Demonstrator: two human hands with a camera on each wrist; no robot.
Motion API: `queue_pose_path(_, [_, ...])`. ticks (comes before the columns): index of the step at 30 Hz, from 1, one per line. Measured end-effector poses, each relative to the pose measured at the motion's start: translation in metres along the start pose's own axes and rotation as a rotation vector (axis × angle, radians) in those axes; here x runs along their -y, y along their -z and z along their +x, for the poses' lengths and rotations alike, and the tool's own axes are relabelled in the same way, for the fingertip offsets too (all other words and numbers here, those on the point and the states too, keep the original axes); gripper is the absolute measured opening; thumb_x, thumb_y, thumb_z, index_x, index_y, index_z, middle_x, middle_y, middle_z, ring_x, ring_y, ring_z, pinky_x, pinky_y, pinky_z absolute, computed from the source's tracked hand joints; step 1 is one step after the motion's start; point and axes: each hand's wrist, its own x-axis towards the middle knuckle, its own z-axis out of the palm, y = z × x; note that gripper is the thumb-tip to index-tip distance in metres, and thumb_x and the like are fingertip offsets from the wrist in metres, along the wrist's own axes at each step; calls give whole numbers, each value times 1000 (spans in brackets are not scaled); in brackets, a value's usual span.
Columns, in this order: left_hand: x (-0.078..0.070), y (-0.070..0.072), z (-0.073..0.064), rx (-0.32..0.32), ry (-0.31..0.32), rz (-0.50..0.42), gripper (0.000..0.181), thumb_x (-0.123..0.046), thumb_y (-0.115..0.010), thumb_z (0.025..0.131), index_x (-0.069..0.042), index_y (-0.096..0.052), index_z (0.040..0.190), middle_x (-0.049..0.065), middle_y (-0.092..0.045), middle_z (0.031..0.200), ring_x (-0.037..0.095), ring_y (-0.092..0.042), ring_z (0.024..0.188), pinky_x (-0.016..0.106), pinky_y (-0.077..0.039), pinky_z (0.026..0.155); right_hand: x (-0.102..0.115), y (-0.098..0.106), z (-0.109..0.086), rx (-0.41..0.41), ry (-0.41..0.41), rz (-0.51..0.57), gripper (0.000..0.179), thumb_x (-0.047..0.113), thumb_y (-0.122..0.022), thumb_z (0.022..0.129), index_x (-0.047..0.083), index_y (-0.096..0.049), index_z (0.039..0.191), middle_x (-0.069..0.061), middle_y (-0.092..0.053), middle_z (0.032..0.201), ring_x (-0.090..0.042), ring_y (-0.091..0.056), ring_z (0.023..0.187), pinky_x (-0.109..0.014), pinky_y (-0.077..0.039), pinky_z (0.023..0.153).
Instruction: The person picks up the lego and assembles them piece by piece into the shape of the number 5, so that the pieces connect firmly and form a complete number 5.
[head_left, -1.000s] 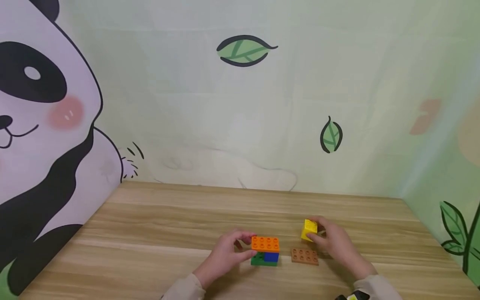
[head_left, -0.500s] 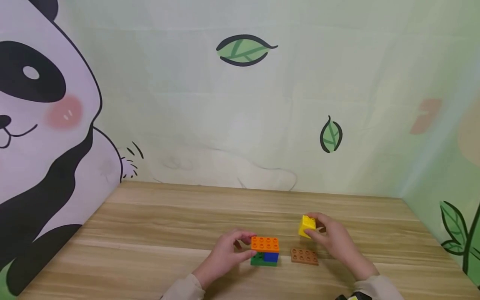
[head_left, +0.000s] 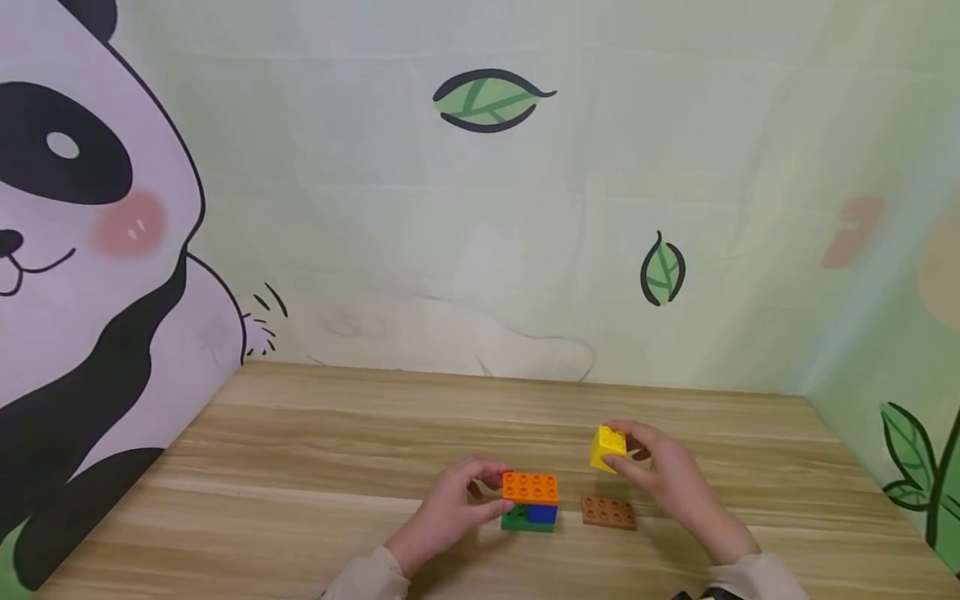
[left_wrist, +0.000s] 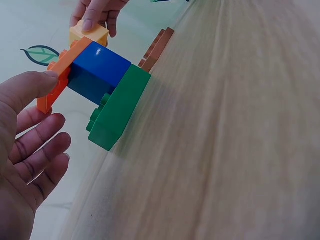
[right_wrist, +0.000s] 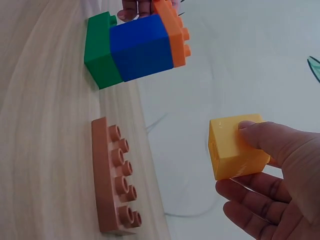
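My left hand [head_left: 453, 504] pinches the left end of an orange toy brick [head_left: 530, 487], thumb in front and fingers behind. That brick tops a small stack, over a blue brick [head_left: 542, 513] on the right part of a green brick [left_wrist: 120, 110], which rests on the table. My right hand [head_left: 667, 479] holds a yellow block [right_wrist: 237, 147] between thumb and fingers, raised off the table. Below it lies a flat brown brick [right_wrist: 107, 175] with its studs up, apart from the stack and just right of it.
The wood-grain table [head_left: 337, 450] runs back to a pale green wall sheet [head_left: 360, 208] printed with a panda [head_left: 67, 275] and leaves. A second printed sheet [head_left: 892, 333] borders the right side.
My right hand has raised the yellow block a little and shifted it slightly left. The left hand and the stack stay where they were.
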Motion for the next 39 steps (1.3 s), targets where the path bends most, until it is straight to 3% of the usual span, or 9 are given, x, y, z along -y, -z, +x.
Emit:
queue_pose_path(11, [3,-1,0,-5,-13,-3,35,-23,-74,83,-8,-64,114,3,-67,102,13,-59,93,20,-48,76,11,5,-1,1,-10,24,45,23,-69,88,8,-58,128,-5,-69,105,-17,-62,92,-34,-55,80])
queue_pose_path(30, [0,-1,-2,-8,-13,-19,35,-22,-74,84,-6,-64,112,5,-67,102,19,-60,94,19,-47,74,34,-1,-2,-39,93,55,40,21,-73,85,7,-62,121,-2,-71,100,-15,-64,88,-27,-54,77])
queue_pose_path(39, [0,-1,-2,-12,0,-20,34,-23,-74,84,-7,-64,112,4,-67,101,17,-59,94,19,-47,74,49,-9,0,18,108,62,37,26,-71,87,10,-63,119,-1,-71,103,-13,-63,89,-29,-54,79])
